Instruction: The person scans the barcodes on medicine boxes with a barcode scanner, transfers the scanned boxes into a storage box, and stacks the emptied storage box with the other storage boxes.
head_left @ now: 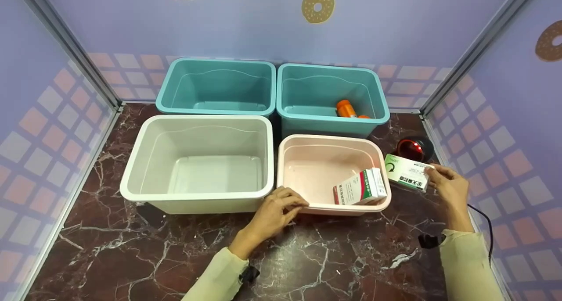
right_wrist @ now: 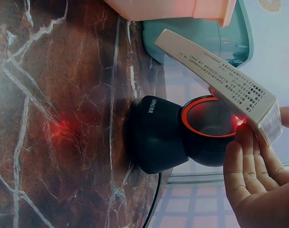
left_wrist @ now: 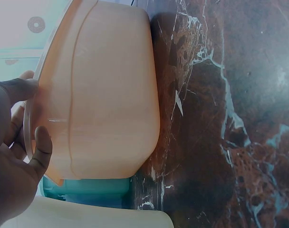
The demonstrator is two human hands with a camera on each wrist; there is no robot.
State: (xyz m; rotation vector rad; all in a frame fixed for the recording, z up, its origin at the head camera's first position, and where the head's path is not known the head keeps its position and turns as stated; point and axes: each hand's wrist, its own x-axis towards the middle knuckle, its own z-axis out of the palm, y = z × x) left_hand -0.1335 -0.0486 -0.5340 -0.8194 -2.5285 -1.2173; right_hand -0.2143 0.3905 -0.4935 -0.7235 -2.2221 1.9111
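Note:
At the right, my right hand (head_left: pixel 451 190) pinches one end of a green-and-white medicine box (head_left: pixel 406 173). The box is held over a black barcode scanner (right_wrist: pixel 158 135), whose ring glows red in the right wrist view. My left hand (head_left: pixel 275 209) grips the near left corner of the pink bin (head_left: pixel 331 139) by its rim, fingers over the edge and thumb outside. Inside that bin, a white medicine box with red and green bands (head_left: pixel 358 189) leans at the right beside another whitish box (head_left: pixel 376 182).
A large off-white bin (head_left: pixel 197 197) stands left of the pink one. Behind are two teal bins; the right one (head_left: pixel 333 119) contains orange bottles (head_left: pixel 345 108), the left one (head_left: pixel 215 112) shows a bare floor. The scanner's black cable (head_left: pixel 488 222) runs along the right wall.

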